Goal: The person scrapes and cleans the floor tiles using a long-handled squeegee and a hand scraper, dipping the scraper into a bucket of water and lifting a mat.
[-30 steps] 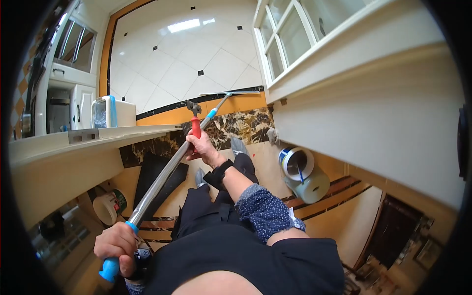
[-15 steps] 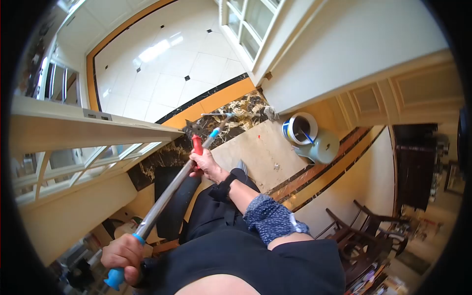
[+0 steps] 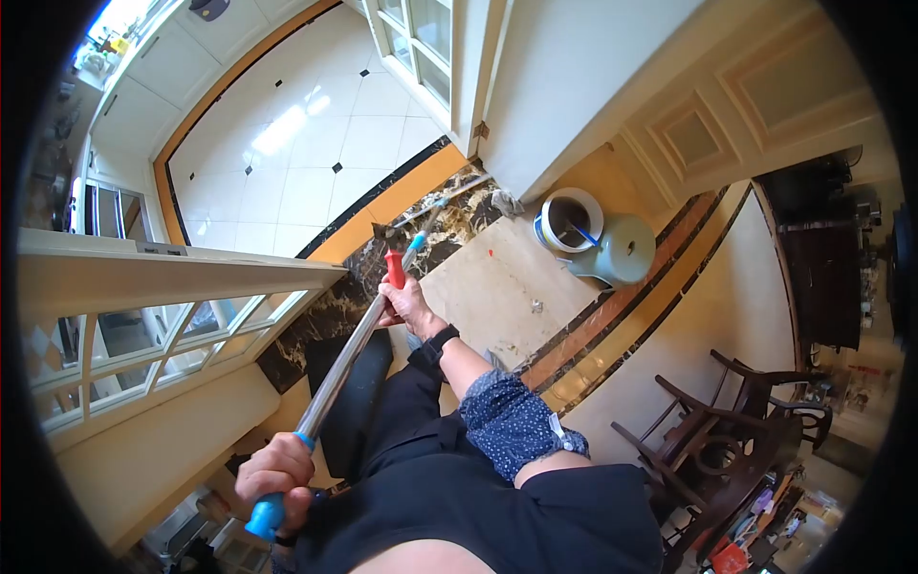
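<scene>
A long metal pole (image 3: 342, 365) with blue fittings runs diagonally between both hands. My left hand (image 3: 277, 474) is wrapped around its lower end, just above the blue end cap (image 3: 266, 517). Further up, my right hand (image 3: 405, 300) grips the pole beside its red handle piece (image 3: 394, 270), and a dark band circles that wrist. Past a blue collar (image 3: 413, 251), the far end meets a thin pale bar (image 3: 442, 203) lying on the dark marble strip (image 3: 459, 212). What kind of tool head this is, I cannot tell. A grey clump (image 3: 507, 202) lies close to the bar's right end.
A white bucket (image 3: 568, 222) with dark contents and a blue-handled tool stands beside a green-grey stool (image 3: 626, 251). Glass-paned doors (image 3: 182, 325) flank the doorway to the white tiled floor (image 3: 296, 143). Dark wooden chairs (image 3: 717, 440) stand at right; a black padded object (image 3: 349, 402) is near my legs.
The pale bar has swung and shifted right across the marble strip. Both hands keep their grip, the left now a little further right and higher in view. The view itself has shifted.
</scene>
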